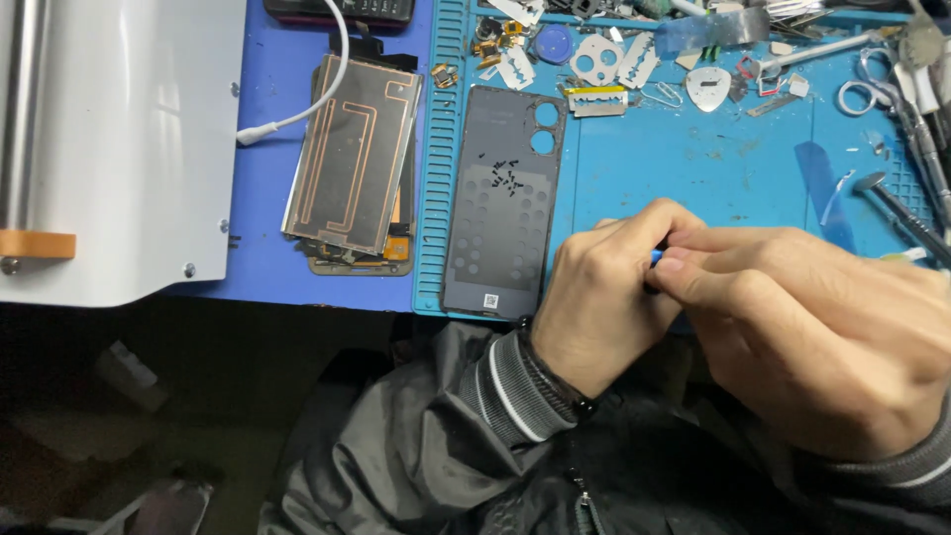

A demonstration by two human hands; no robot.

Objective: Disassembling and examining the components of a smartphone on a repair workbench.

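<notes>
My left hand (604, 297) and right hand (802, 327) meet fingertip to fingertip, pinched shut on a small blue piece (655, 256), mostly hidden. Just left of my grip lies a grey phone back cover (500, 198), a small square white label near its lower edge.

Open mat in the middle, clutter along the far edge

A bare stretch of the blue work mat (693, 163) lies between the grey phone back cover (503, 203), dotted with tiny screws (506, 179), and the tweezers (916, 119) at the right edge. Razor blades (598, 97), a pick (708, 87) and scissors (860, 91) crowd the worktop's far edge; both hands fill the near right corner.
</notes>
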